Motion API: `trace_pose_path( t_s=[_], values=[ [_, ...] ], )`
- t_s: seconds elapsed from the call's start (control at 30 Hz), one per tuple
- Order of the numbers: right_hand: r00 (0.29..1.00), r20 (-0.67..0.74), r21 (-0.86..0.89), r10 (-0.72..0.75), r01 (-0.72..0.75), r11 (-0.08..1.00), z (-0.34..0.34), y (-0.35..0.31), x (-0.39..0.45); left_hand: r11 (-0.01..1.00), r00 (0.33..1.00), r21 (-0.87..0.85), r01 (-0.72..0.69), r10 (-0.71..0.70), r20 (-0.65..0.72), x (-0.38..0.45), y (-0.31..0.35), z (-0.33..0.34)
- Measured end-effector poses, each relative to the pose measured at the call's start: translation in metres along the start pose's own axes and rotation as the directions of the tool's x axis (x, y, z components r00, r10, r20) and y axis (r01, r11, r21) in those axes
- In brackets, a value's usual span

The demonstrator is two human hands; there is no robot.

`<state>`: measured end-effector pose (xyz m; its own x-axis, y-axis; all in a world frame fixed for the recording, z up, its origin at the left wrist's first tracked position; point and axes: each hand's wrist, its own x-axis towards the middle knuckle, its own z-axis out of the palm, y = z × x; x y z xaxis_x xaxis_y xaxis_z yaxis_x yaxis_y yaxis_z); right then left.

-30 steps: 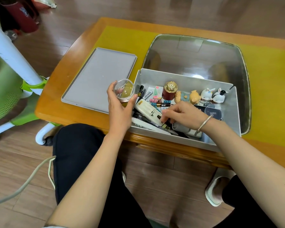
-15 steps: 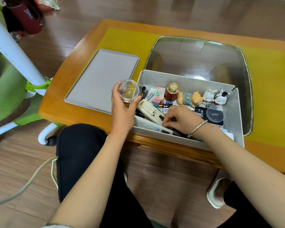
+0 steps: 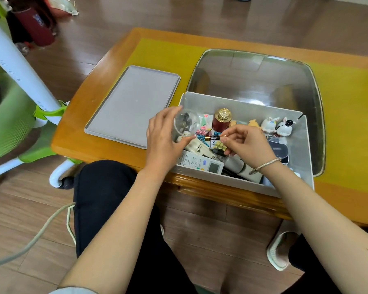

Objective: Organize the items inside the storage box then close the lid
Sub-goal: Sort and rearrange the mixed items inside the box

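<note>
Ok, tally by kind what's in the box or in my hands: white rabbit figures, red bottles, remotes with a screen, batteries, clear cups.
rabbit figures: 2
red bottle: 1
remote: 1
battery, pinched by the right hand: 1
cup, held by the left hand: 1
Total: 6

Left hand grip curled around clear cup; right hand grip pinches battery at fingertips, both forearms extended forward.
</note>
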<state>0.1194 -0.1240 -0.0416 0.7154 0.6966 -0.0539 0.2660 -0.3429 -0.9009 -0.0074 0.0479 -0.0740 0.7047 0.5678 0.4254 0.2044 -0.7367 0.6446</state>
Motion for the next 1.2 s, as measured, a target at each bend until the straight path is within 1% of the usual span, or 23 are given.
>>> trace_pose_path(
  t_s=[0.03,0.1,0.17,0.23,0.4,0.5,0.6,0.67,0.77,0.83,0.87,0.93,1.0,1.1,1.2],
  values=[
    [0.999,-0.034,0.03,0.007,-0.006,1.0,-0.001,0.0,0.0,0.997,0.999,0.067,-0.037,0.035,0.032,0.001,0.001,0.0],
    [0.997,-0.076,0.086,0.02,-0.013,0.996,-0.001,-0.002,-0.001,0.989,0.994,0.14,-0.046,0.032,0.1,0.003,0.002,0.002],
    [0.993,-0.115,0.135,0.013,0.002,0.991,-0.001,-0.006,-0.002,0.991,0.991,0.13,-0.01,-0.008,0.134,0.004,0.003,0.002],
    [0.988,-0.155,0.181,-0.012,0.04,0.983,-0.001,-0.011,-0.002,0.993,0.991,0.114,-0.014,-0.001,0.135,0.003,0.003,0.003],
    [0.976,-0.2,0.196,-0.084,0.124,0.973,0.005,-0.026,0.005,0.991,0.986,0.13,-0.023,0.001,0.168,0.003,0.002,0.003],
    [0.979,-0.169,0.181,-0.114,0.145,0.973,0.013,-0.033,0.011,0.991,0.979,0.128,-0.04,0.013,0.201,0.004,0.001,0.002],
    [0.992,-0.068,0.167,-0.111,0.121,0.978,0.019,-0.037,0.012,0.991,0.974,0.119,-0.056,0.028,0.224,0.005,0.001,0.001],
    [0.988,-0.076,0.139,-0.136,0.145,0.98,0.017,-0.035,0.013,0.992,0.973,0.12,-0.048,0.019,0.232,0.005,0.001,0.001],
    [0.975,-0.195,0.079,-0.106,0.124,0.989,0.007,-0.026,0.017,0.997,0.978,0.068,-0.032,0.018,0.207,0.005,0.002,0.001],
    [0.962,-0.262,-0.002,-0.074,0.076,0.997,0.001,-0.016,0.02,1.0,0.991,-0.007,-0.017,0.018,0.129,0.004,0.003,0.0],
    [0.962,-0.266,-0.069,-0.061,0.044,0.997,-0.001,-0.011,0.02,0.999,0.997,-0.047,-0.012,0.015,0.078,0.003,0.004,-0.001],
    [0.974,-0.224,-0.25,-0.04,-0.018,0.968,-0.003,-0.002,0.021,0.992,1.0,-0.123,0.008,-0.007,0.003,0.0,0.005,-0.001],
    [0.986,-0.161,-0.417,-0.032,-0.038,0.908,-0.001,0.004,0.023,0.981,0.997,-0.178,0.075,-0.076,-0.001,-0.001,0.007,-0.001],
    [0.996,-0.086,-0.579,-0.029,-0.026,0.815,0.007,0.009,0.025,0.945,0.981,-0.263,0.195,-0.188,0.049,-0.001,0.008,-0.002],
    [0.999,0.005,-0.683,0.037,-0.024,0.73,0.013,0.012,0.027,0.917,0.972,-0.326,0.232,-0.228,0.049,-0.001,0.004,-0.001]
  ],
)
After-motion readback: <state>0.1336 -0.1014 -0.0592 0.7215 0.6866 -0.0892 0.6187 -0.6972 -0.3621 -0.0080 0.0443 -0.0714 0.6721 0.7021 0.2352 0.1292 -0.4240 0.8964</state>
